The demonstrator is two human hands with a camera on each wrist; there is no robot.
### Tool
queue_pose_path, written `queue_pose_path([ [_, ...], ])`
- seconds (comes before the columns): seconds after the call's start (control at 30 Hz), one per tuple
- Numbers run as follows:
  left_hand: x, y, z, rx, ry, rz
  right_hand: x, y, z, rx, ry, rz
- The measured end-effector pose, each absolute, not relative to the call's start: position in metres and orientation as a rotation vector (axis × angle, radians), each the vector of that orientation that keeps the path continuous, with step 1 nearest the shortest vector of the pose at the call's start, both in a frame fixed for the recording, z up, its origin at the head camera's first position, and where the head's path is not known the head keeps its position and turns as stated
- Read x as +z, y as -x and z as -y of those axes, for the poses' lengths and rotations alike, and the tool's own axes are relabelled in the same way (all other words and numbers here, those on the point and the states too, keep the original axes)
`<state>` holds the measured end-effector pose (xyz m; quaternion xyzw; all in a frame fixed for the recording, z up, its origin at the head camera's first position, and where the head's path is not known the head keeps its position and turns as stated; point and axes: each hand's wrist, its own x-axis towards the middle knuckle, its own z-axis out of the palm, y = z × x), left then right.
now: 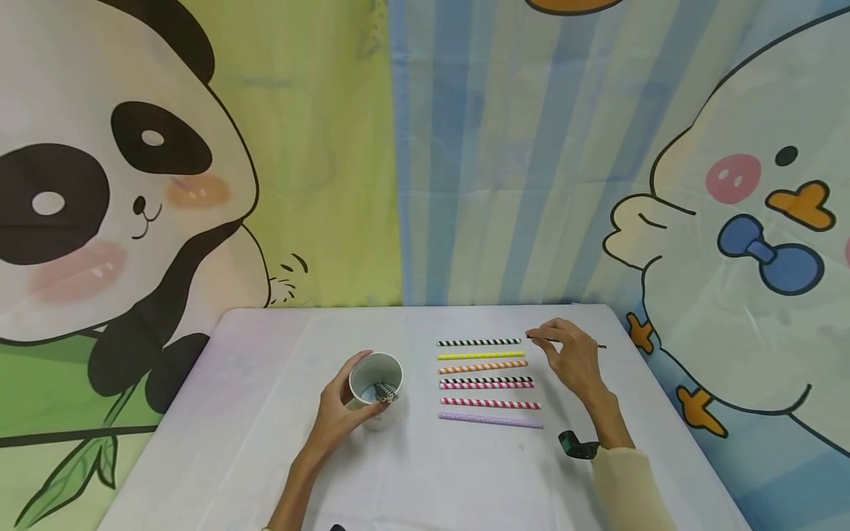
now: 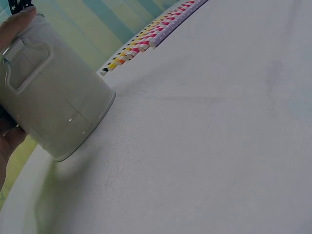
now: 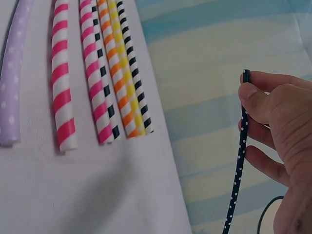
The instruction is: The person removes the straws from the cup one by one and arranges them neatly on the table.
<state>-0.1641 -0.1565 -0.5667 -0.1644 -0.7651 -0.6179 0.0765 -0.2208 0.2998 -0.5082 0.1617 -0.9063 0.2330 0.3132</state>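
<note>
In the head view, my left hand (image 1: 332, 413) grips a whitish cup (image 1: 387, 422), fingers around its side and thumb near the rim. Black-and-white patterned straws (image 1: 386, 392) stand inside the cup; how many cannot be told. The left wrist view shows the cup's handle and its base tilted. My right hand (image 1: 576, 361) pinches a black paper straw with white dots (image 3: 236, 180) near one end, between thumb and forefinger, over the table's far right. Several straws lie in a row between the hands, among them a yellow one (image 1: 481, 356) and a lavender dotted one (image 1: 491, 420).
Other straws in the row are black-and-white (image 1: 478, 342), orange-striped (image 1: 483, 367), pink-striped (image 1: 487, 385) beside a black-and-white one, and red-striped (image 1: 491, 403). A white cloth (image 1: 465, 479) covers the table. Cartoon curtains (image 1: 325, 184) hang behind its far edge.
</note>
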Motion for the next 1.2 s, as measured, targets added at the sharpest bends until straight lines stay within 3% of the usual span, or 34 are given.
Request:
queue_pose_path([
  [1.2,-0.565,0.164,0.155,-1.836,0.497,2.300,-0.552,0.266,-0.333,0.564,-0.391,2.642],
])
